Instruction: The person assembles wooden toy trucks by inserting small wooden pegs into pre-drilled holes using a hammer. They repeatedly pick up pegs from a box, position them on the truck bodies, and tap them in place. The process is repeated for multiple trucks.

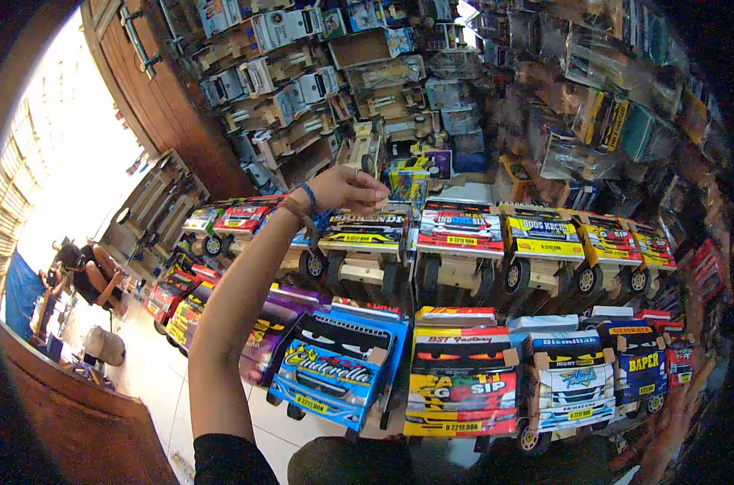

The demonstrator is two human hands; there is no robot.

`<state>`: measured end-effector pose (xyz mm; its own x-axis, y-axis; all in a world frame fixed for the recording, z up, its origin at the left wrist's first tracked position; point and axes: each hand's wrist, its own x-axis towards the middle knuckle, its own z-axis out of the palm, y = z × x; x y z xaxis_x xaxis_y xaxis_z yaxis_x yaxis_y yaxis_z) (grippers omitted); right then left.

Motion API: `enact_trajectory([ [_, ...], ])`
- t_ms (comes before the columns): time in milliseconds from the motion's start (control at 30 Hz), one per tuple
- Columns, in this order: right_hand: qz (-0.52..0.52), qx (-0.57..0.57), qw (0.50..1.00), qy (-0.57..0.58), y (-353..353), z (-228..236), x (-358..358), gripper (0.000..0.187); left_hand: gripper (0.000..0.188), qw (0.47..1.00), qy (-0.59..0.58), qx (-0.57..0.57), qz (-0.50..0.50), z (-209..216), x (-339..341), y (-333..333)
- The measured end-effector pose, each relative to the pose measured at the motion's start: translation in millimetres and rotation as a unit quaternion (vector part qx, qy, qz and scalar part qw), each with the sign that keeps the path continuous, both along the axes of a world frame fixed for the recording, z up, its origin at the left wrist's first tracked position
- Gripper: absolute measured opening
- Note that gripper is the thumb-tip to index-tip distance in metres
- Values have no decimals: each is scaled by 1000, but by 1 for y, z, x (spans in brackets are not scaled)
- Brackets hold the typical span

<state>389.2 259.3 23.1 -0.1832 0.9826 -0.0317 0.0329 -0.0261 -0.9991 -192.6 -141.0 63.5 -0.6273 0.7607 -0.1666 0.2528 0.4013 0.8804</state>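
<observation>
My left hand (349,191) reaches across the upper row of toy trucks, its fingers drawn together in a pinch. Whatever lies between the fingertips, if anything, is too small to make out. Just below it is a yellow, white and black toy truck (360,234) with wooden underparts and black wheels. A red and white toy truck (461,226) stands to its right. Nearer to me, a blue toy truck (328,365) and a red, yellow and green toy truck (461,392) sit in the lower row. No right hand can be seen.
More toy trucks (573,380) continue both rows to the right. Behind them, wooden and plastic-wrapped toys (302,97) are stacked high. A wooden door (169,97) stands at the left. Beyond it a person (100,275) sits low near a pale tiled floor (152,380).
</observation>
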Motion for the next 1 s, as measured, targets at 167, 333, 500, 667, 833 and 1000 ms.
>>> enact_trajectory([
  [167, 226, 36, 973, -26, -38, -5, 9, 39, 33, 994, 53, -77, -65, -18, -39, 20],
  [333, 388, 157, 902, -103, -42, 25, -17, 46, 33, 984, 1, -93, -152, -30, -51, 41],
  [500, 358, 76, 914, -173, -64, 68, -89, 50, 37, 978, 31, -120, -171, -36, -53, 44],
  [667, 512, 56, 815, -267, -75, 105, -186, 57, 37, 978, 13, -94, -188, -41, -57, 43],
  [833, 570, 278, 726, -266, -95, 94, -274, 39, 34, 981, 3, -93, -171, -43, -56, 43],
  [1000, 630, 242, 676, -296, -114, 83, -333, 37, 32, 977, -10, -31, -212, -40, -51, 44],
])
